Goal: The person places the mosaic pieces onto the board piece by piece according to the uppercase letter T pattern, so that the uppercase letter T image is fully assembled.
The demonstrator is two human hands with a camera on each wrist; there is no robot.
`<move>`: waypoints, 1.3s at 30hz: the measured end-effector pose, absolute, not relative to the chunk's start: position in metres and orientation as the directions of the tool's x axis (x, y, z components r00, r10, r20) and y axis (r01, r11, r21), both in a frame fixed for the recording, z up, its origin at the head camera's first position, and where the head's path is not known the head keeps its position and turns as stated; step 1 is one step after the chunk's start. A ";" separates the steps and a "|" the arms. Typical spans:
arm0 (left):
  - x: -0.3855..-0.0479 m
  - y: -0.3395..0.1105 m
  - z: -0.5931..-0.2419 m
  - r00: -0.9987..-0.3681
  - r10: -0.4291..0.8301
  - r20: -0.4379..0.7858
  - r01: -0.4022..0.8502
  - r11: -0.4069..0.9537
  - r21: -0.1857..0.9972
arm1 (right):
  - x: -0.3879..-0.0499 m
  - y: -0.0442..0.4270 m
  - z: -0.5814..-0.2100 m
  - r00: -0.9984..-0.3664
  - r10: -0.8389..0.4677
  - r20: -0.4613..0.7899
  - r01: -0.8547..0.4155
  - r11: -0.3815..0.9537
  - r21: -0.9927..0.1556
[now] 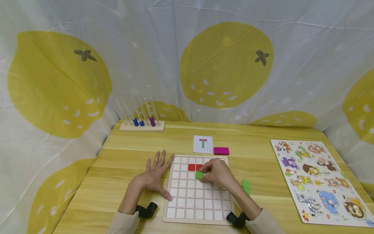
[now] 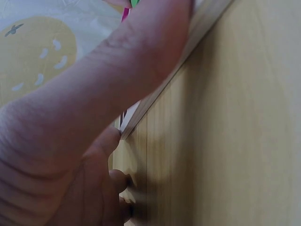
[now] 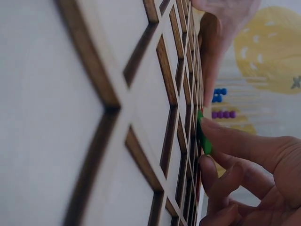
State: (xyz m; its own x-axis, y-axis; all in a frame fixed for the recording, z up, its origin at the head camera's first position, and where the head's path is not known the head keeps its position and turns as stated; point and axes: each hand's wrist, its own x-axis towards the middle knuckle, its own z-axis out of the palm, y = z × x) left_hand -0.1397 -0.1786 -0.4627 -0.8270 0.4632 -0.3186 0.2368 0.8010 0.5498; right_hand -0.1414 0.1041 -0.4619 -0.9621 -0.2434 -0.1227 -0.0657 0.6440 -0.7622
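Observation:
A wooden grid board (image 1: 187, 202) with white square cells lies on the table. Red square tiles (image 1: 191, 167) sit in a row near its far edge, partly covered by my right hand (image 1: 217, 174). That hand pinches a green square tile (image 1: 199, 175) between thumb and fingers, just below the red row; the right wrist view shows the green tile (image 3: 204, 136) tilted against the grid. My left hand (image 1: 152, 177) is spread with straight fingers at the board's left side, its thumb and index finger touching the edge. In the left wrist view the thumb (image 2: 136, 52) lies along that edge.
Beyond the board are a pattern card (image 1: 203, 149) with a red and green T and a magenta block (image 1: 221, 150). Green tiles (image 1: 246, 184) lie to the right. An animal puzzle (image 1: 315, 182) stands far right, a bead-peg rack (image 1: 142, 127) back left.

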 end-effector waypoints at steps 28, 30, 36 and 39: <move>-0.139 -0.179 -0.464 -0.830 0.454 -0.324 0.232 0.809 0.540 | -0.141 0.107 -0.466 -0.935 -0.353 -0.046 -0.201 0.630 -0.751; -0.139 -0.179 -0.464 -0.830 0.454 -0.323 0.231 0.808 0.542 | -0.141 0.107 -0.466 -0.933 -0.358 -0.040 -0.207 0.623 -0.754; -0.140 -0.180 -0.464 -0.831 0.457 -0.317 0.234 0.804 0.546 | -0.142 0.107 -0.466 -0.928 -0.369 -0.043 -0.208 0.613 -0.763; -0.140 -0.180 -0.464 -0.831 0.458 -0.315 0.237 0.804 0.546 | -0.142 0.108 -0.466 -0.927 -0.371 -0.045 -0.209 0.615 -0.761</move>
State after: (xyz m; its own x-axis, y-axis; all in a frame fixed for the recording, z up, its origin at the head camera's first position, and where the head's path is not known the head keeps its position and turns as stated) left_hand -0.1399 -0.1799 -0.4642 -0.8310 0.4585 -0.3150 0.2366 0.8038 0.5458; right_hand -0.1425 0.1077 -0.4658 -0.9274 -0.3713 -0.0448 -0.2092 0.6145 -0.7607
